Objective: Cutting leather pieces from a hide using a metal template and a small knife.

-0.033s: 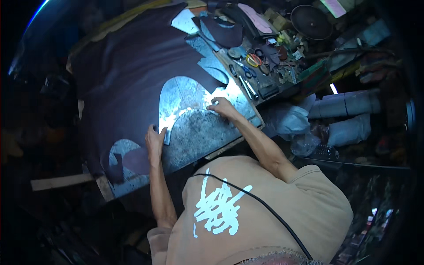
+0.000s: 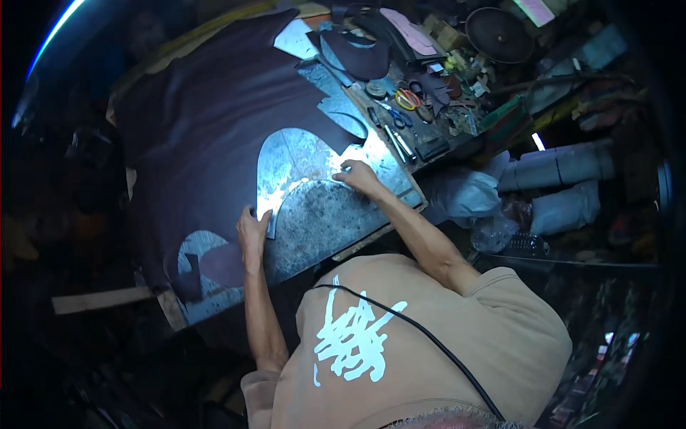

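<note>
A large sheet of dark brown, leather-like material (image 2: 193, 136) covers most of the workbench. Beside its curved cut edge lies an arch-shaped pale grey piece (image 2: 289, 157), brightly lit and shiny in places. At the arch's lower left end, my left hand (image 2: 251, 232) rests with thumb and fingers apart, touching the piece and the sheet's edge. On the arch's right side, my right hand (image 2: 357, 177) has its fingers curled in a pinch near the rim. Something small and dark shows at those fingertips, too small to name.
Scissors with yellow-red handles (image 2: 407, 100), blue-handled scissors (image 2: 400, 118) and pen-like tools (image 2: 400, 143) lie on the bench's right side. Dark offcuts (image 2: 357, 57) sit at the back. Plastic-wrapped rolls (image 2: 557, 168) stand to the right. A black cable (image 2: 429, 329) crosses my shirt.
Both hands keep nearly the same places on the arch-shaped piece. The whole view has shifted very slightly.
</note>
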A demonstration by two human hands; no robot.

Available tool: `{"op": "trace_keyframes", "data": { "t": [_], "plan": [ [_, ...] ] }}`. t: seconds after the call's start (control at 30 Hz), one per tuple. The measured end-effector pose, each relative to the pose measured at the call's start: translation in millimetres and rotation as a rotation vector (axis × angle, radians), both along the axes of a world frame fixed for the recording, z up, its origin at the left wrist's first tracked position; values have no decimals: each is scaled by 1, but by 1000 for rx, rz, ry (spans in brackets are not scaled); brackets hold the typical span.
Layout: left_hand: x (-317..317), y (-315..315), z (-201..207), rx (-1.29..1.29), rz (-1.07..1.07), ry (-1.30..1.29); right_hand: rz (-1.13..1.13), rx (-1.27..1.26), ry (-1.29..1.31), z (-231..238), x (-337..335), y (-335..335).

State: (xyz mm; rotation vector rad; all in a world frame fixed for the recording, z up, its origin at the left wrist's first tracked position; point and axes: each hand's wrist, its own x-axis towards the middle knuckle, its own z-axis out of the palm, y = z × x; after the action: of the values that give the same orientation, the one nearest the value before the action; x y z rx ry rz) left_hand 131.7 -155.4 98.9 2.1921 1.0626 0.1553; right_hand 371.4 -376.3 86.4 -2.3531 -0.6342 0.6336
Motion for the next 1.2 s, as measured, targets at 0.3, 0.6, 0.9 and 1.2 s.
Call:
{"op": "trace_keyframes", "data": {
  "t": [0.3,0.6,0.9,1.2],
  "plan": [
    [13,-10,-8,-5,34,-84,-245,106,-14,-4,12,1],
    [2,-59,1,-463,-51,-357,-204,433,438,16,18,-38],
    [74,-123,-35,-1944,437,-836,-361,1034,1020,56,-16,-104],
    [155,-100,-32,-1819,430,-959,-357,1140,938,35,-48,-119]
  ]
}}
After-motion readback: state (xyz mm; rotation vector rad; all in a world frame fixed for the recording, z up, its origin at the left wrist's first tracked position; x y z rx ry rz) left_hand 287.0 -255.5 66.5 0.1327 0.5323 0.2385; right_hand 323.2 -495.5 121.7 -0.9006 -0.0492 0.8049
